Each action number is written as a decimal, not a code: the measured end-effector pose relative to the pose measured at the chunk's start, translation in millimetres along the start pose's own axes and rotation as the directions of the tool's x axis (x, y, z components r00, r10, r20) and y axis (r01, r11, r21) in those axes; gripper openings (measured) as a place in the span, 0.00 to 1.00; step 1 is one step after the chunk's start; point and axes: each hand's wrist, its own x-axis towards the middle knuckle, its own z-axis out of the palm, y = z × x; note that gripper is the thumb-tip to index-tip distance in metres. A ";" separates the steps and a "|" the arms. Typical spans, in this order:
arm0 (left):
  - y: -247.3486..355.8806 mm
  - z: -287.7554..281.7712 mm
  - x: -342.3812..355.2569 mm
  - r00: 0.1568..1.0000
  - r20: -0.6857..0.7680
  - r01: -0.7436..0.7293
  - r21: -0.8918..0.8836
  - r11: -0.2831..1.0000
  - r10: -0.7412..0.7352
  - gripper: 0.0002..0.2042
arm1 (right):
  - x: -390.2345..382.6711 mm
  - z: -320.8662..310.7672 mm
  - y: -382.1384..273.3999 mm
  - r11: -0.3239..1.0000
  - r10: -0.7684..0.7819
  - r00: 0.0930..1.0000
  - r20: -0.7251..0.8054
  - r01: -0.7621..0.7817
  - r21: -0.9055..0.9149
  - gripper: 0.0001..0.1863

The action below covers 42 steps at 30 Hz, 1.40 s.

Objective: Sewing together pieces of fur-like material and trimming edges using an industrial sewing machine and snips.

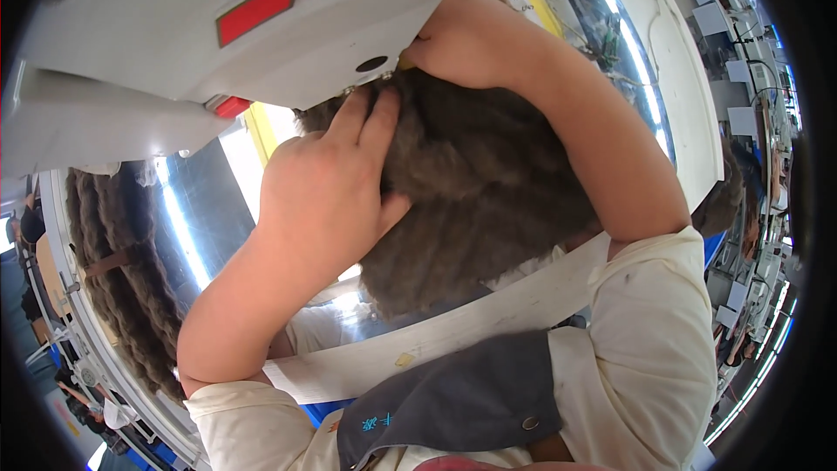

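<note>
Dark brown-grey fur (pixel 475 209) lies on the shiny sewing-machine bed under the white machine head (pixel 139 26) with red shapes on it. My left hand (pixel 336 174) rests on the fur's left part, fingers apart, two fingertips reaching to the underside of the head beside small metal parts. My right hand (pixel 462 39) is at the head's right edge above the fur, its fingers curled and their tips mostly hidden, so what they grip cannot be made out.
Several bundled fur strips (pixel 118 279) lie at the left. A white board (pixel 410 353) edges the bed nearest my body. Yellow strips (pixel 540 4) and small papers sit behind my right hand. Other workstations (pixel 741 113) line the right side, with more fur beside the bed.
</note>
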 end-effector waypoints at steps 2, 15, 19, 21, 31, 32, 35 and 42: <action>-0.4 -3.1 -3.0 1.000 0.022 0.017 0.011 1.000 -0.017 0.44 | 3.3 3.3 1.3 0.999 0.018 1.000 -0.014 -0.018 -0.028 0.17; -13.1 -19.2 -8.7 0.996 0.074 0.061 -0.031 0.998 -0.059 0.40 | -41.1 -2.4 -7.1 0.983 -0.181 0.981 0.074 0.179 0.036 0.16; -17.9 -18.8 -6.9 0.996 0.077 0.048 -0.008 0.999 -0.047 0.38 | -42.1 2.0 -17.6 0.979 -0.190 0.974 0.120 0.198 -0.056 0.17; -18.6 -16.7 -4.5 0.996 0.077 0.037 -0.009 0.999 -0.036 0.38 | -40.8 8.5 -12.0 0.971 -0.227 0.969 0.097 0.233 -0.055 0.17; -21.7 -13.6 -2.3 0.986 0.133 0.102 -0.049 0.994 -0.095 0.43 | -40.1 5.7 -28.1 0.948 -0.119 0.967 0.225 0.179 -0.265 0.19; -22.0 -13.4 -1.9 0.984 0.149 0.110 -0.072 0.991 -0.099 0.43 | -40.5 6.3 -27.8 0.949 -0.124 0.969 0.215 0.179 -0.259 0.19; -23.5 -11.3 -4.2 0.999 0.050 0.005 -0.002 1.000 -0.005 0.39 | -41.4 9.1 -24.8 0.951 -0.139 0.971 0.194 0.185 -0.248 0.19; -19.6 -13.7 -9.2 0.998 0.063 0.000 -0.046 0.999 0.003 0.40 | -43.6 5.7 -33.2 0.950 -0.114 0.962 0.248 0.178 -0.256 0.19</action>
